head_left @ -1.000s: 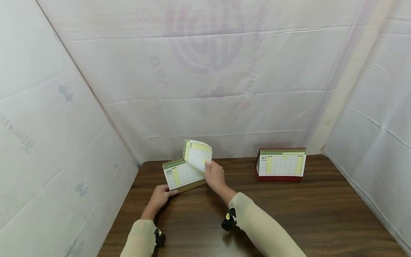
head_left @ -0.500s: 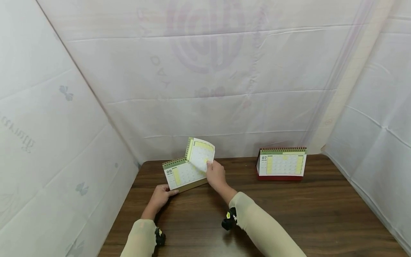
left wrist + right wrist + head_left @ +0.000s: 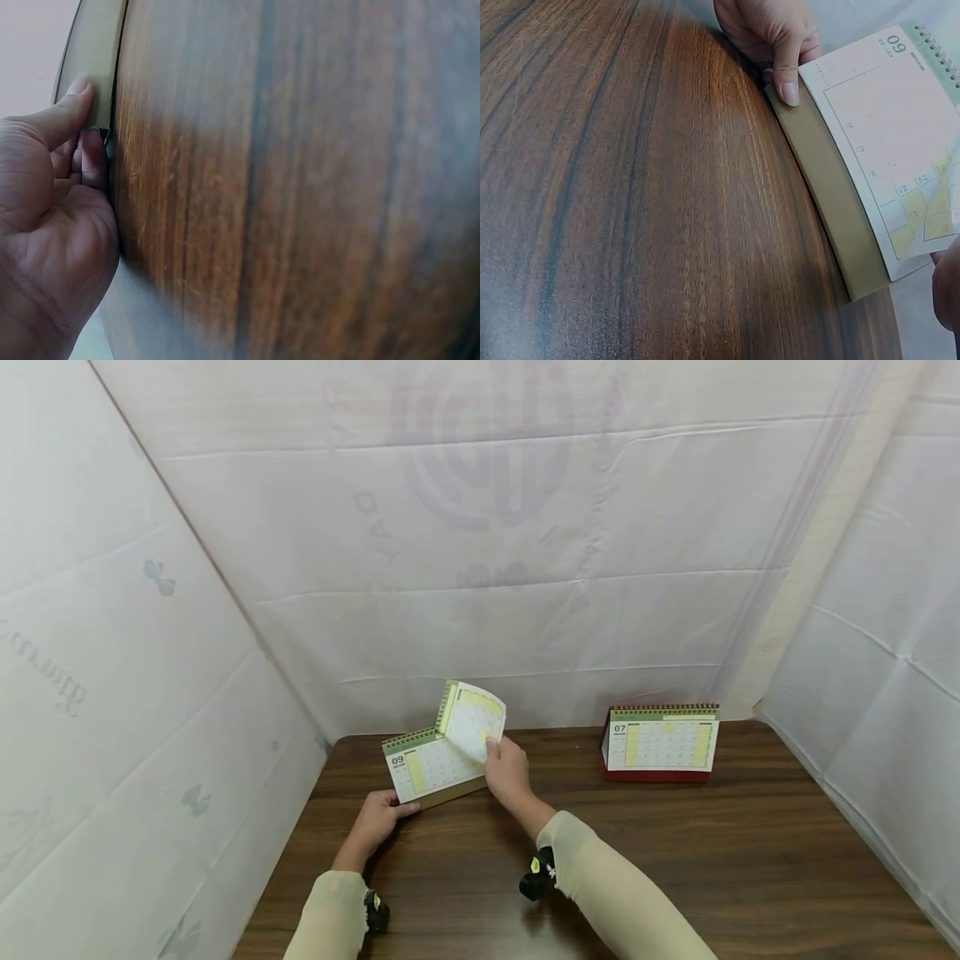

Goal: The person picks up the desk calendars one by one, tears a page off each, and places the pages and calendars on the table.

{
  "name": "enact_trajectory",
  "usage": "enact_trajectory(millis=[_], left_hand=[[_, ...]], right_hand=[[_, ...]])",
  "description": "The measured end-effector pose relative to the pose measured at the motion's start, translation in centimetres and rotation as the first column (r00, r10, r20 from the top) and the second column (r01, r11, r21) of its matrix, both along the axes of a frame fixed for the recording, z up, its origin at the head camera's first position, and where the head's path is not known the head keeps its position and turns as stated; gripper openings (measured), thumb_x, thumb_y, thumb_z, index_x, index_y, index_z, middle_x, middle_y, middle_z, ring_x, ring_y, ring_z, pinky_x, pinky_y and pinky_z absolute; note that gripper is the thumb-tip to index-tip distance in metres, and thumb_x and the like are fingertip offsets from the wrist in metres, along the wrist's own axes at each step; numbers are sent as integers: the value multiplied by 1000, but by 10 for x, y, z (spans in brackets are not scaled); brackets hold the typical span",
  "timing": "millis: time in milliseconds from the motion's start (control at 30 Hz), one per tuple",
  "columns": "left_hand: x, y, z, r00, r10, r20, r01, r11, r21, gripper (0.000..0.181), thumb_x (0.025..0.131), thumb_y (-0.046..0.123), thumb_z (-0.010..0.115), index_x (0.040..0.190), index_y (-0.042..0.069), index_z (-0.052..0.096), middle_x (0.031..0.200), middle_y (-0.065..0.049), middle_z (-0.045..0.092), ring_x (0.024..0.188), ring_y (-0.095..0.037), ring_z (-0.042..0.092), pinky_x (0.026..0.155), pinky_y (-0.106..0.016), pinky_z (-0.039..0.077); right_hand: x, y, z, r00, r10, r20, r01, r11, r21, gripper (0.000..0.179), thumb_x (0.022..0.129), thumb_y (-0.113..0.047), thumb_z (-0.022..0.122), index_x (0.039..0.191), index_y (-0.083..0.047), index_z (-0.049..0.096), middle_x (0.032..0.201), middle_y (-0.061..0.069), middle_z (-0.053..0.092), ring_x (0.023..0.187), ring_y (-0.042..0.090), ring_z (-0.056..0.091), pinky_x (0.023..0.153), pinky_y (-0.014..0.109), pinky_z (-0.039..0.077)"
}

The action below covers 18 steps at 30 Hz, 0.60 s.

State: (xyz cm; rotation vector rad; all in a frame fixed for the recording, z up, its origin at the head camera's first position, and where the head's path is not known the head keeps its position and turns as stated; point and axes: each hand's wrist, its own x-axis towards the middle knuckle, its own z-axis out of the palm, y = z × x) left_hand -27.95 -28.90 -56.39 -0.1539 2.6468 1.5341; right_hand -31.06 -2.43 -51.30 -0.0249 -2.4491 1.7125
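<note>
A desk calendar [image 3: 431, 770] with a tan base and a page marked 09 stands tilted at the back left of the table. My left hand [image 3: 377, 818] grips its lower left corner, thumb on the front of the tan base [image 3: 829, 195]. In the left wrist view that thumb [image 3: 75, 97] presses the base edge. My right hand [image 3: 507, 768] pinches a lifted calendar page [image 3: 474, 718], which curls up and away from the 09 page. Only a bit of the right hand [image 3: 946, 289] shows at the right wrist view's edge.
Another desk calendar [image 3: 662, 743], with a red base and a page marked 07, stands at the back right. White sheeting [image 3: 465, 635] hangs behind the dark wooden table [image 3: 735, 860] and along both sides.
The lifted page and its binding strip have shifted slightly right, along with my right hand. My left hand keeps its grip on the calendar corner.
</note>
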Motion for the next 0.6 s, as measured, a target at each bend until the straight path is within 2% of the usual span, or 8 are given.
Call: enact_trajectory(millis=[267, 600], left_hand=[[1, 0, 2, 1000, -3, -4, 3, 1000, 1, 23, 96, 13, 79, 116, 2, 81, 117, -15, 82, 100, -10, 69, 84, -22, 51], [1, 1, 1, 1000, 2, -11, -3, 1000, -3, 23, 95, 12, 80, 114, 0, 81, 114, -15, 82, 96, -11, 68, 84, -25, 52]], right_hand=[[-1, 4, 1, 999, 5, 39, -4, 999, -41, 38, 114, -28, 48, 126, 1, 70, 115, 17, 79, 81, 17, 65, 67, 28, 51], [-2, 3, 1, 999, 0, 43, 1, 1000, -26, 39, 114, -28, 49, 128, 1, 70, 117, 17, 78, 87, 19, 68, 72, 30, 54]])
